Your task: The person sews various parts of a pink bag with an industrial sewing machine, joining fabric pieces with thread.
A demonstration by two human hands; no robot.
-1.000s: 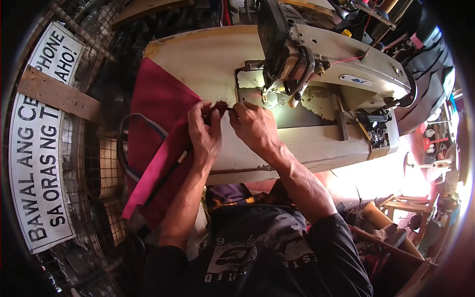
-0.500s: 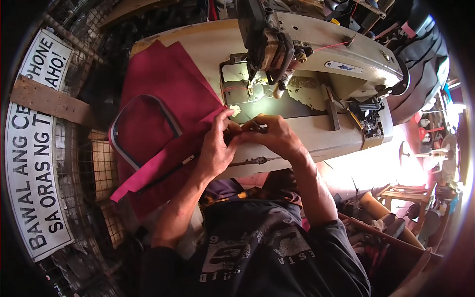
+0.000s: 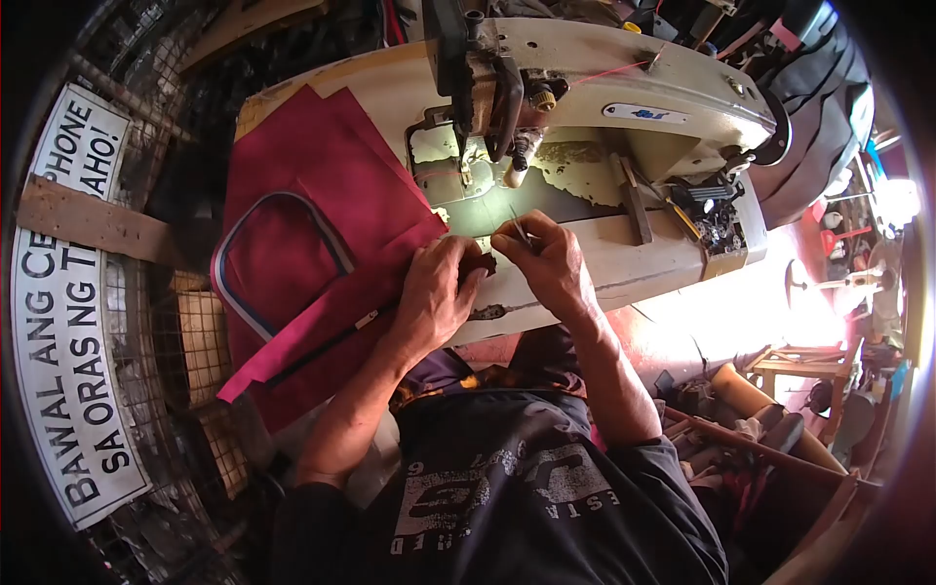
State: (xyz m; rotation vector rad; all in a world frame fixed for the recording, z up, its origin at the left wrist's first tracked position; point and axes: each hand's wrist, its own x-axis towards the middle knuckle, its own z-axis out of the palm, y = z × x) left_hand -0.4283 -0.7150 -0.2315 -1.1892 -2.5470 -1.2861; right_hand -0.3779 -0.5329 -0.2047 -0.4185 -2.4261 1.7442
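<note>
A deep red fabric piece lies on the left of the sewing machine bed. On it curves a strap with white and dark stripes. A black zipper with a light slider runs along a pinkish-red strip. My left hand is closed on the right end of the red fabric, fingers curled over its edge. Apart from it, my right hand pinches a thin pointed metal tool, mostly hidden, perhaps snips or tweezers. Beyond my hands is the lit presser foot of the sewing machine.
A dark metal bar lies across the bed, near a yellow-handled tool and a tray of small metal parts. Wire mesh and a lettered sign stand at left. A wooden stool is at right.
My hands were together at the fabric's end. My right hand has drawn away to the right with the pointed tool, while my left hand keeps the fabric. The view has shifted slightly.
</note>
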